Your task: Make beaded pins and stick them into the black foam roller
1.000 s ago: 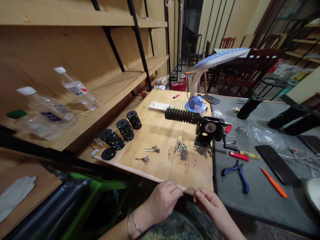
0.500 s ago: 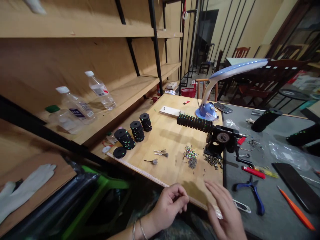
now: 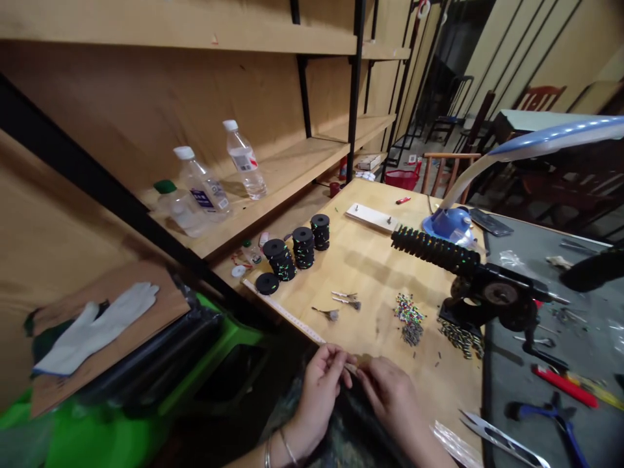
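At the table's front edge my left hand [image 3: 324,383], with two bangles on its wrist, is closed in a pinch. My right hand [image 3: 392,393] meets it from the right, its fingers also pressed together. Whatever sits between the fingertips is too small to make out. Beyond the hands lie a pile of small multicoloured beads [image 3: 407,307], a heap of grey bits [image 3: 413,333] and feathery tufts [image 3: 326,313]. Thread snips [image 3: 502,439] and a clear plastic packet [image 3: 455,442] rest to the right of my right forearm.
A black cranked winder [image 3: 492,292] carries a ribbed black roll [image 3: 433,250]. Black spools [image 3: 280,260] stand at the left edge. A blue lamp [image 3: 448,224], pliers [image 3: 553,416] and a red-handled tool [image 3: 563,387] are at right. Bottles [image 3: 246,159] stand on the shelf; a white glove [image 3: 100,328] lies left.
My view has swung left. My right hand, spread out half a second ago, has come over to my left hand and closed its fingers. The snips it partly covered now show.
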{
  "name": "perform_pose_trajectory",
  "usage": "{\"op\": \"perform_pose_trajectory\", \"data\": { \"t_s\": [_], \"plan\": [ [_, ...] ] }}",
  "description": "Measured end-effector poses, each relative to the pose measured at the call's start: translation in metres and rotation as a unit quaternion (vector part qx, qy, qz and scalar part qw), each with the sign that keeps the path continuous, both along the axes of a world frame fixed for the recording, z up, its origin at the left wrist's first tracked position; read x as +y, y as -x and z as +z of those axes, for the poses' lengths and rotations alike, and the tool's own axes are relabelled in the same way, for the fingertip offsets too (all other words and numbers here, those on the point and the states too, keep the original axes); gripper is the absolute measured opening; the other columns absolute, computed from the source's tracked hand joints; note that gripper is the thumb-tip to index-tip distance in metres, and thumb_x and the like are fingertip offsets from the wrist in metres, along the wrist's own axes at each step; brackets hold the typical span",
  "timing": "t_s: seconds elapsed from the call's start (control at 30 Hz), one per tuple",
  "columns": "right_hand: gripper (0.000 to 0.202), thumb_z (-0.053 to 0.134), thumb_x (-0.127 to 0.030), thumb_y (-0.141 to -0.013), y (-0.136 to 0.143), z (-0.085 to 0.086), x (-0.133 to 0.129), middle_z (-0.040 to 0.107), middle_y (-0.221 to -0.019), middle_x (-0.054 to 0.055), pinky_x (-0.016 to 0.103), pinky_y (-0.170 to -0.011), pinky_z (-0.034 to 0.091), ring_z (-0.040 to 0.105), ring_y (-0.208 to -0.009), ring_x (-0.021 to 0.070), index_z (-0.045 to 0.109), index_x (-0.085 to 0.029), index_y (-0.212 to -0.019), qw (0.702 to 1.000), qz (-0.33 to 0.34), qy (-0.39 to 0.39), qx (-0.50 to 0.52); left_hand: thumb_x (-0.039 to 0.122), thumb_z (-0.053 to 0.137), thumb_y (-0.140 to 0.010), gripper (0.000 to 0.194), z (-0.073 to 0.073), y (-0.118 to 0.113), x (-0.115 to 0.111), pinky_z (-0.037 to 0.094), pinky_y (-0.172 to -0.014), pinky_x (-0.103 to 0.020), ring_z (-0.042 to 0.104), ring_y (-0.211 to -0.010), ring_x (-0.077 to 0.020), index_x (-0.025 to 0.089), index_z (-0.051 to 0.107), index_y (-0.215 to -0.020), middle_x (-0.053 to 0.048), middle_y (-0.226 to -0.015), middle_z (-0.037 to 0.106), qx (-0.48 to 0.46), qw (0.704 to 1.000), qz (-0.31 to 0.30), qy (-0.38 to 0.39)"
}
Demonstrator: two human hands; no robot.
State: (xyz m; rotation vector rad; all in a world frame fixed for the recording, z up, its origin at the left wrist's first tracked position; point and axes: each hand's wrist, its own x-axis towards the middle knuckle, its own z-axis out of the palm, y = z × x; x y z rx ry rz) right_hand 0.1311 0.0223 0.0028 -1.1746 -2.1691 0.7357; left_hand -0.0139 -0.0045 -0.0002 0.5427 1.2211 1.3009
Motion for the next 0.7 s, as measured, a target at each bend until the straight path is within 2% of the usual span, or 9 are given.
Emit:
{"op": "perform_pose_trajectory", "data": {
  "t_s": [0.13,0.27,0.37,0.47,0.57,0.7],
  "plan": [
    [0.022,0.043,-0.019,-0.091,0.011,-0.01,0.008,0.062,-0.068,0.005,0.027,-0.057,0.042,0.058,-0.063,0.0194,0.055,-0.021,-0.072,0.997,0.022,-0.018,-0.077,0.05,0.063,-0.082,0.035,-0.012,0.025,-0.002,0.029,-0.046,-0.017,0.046,-0.052,-0.008,0.015,0.059,-0.084,0.002,-0.065,0.057,0.092,0.995,0.042,0.012],
    [0.021,0.041,-0.017,-0.091,0.017,-0.017,0.012,0.061,-0.068,0.005,0.026,-0.057,0.041,0.057,-0.062,0.0182,0.051,-0.021,-0.073,0.994,0.047,-0.017,-0.093,0.046,0.057,-0.088,0.031,-0.022,0.051,-0.015,0.039,-0.055,-0.02,0.049,-0.057,-0.011,0.016,0.06,-0.085,0.003,-0.063,0.053,0.194,0.978,0.072,-0.019],
    [0.023,0.039,-0.018,-0.093,0.019,-0.022,0.007,0.057,-0.066,0.003,0.025,-0.055,0.04,0.055,-0.06,0.0169,0.048,-0.021,-0.072,0.997,0.05,-0.018,-0.06,0.038,0.053,-0.092,0.024,-0.027,0.058,-0.027,0.045,-0.062,-0.022,0.054,-0.063,-0.0126,0.017,0.061,-0.086,0.001,-0.067,0.056,0.248,0.966,0.035,-0.065],
    [0.022,0.04,-0.02,-0.094,0.023,-0.026,-0.001,0.056,-0.065,0.002,0.024,-0.056,0.041,0.055,-0.059,0.0161,0.048,-0.021,-0.074,0.998,0.044,-0.018,-0.028,0.028,0.05,-0.093,0.016,-0.031,0.056,-0.036,0.047,-0.06,-0.022,0.057,-0.063,-0.0121,0.017,0.061,-0.087,-0.001,-0.075,0.061,0.293,0.948,-0.014,-0.125],
    [0.022,0.041,-0.021,-0.095,0.026,-0.028,-0.006,0.057,-0.066,0.002,0.025,-0.056,0.042,0.057,-0.06,0.0164,0.05,-0.021,-0.076,0.999,0.031,-0.019,-0.017,0.017,0.049,-0.092,0.011,-0.031,0.056,-0.037,0.051,-0.065,-0.023,0.062,-0.07,-0.0132,0.018,0.06,-0.09,-0.005,-0.086,0.066,0.352,0.908,-0.046,-0.221],
    [0.019,0.042,-0.022,-0.096,0.026,-0.028,-0.003,0.062,-0.07,0.003,0.025,-0.059,0.044,0.061,-0.065,0.0178,0.056,-0.021,-0.082,0.999,0.034,-0.018,-0.028,0.007,0.051,-0.087,0.017,-0.027,0.061,-0.031,0.053,-0.083,-0.029,0.066,-0.095,-0.0188,0.018,0.058,-0.098,-0.01,-0.103,0.069,0.443,0.821,-0.087,-0.35]
  ]
}}
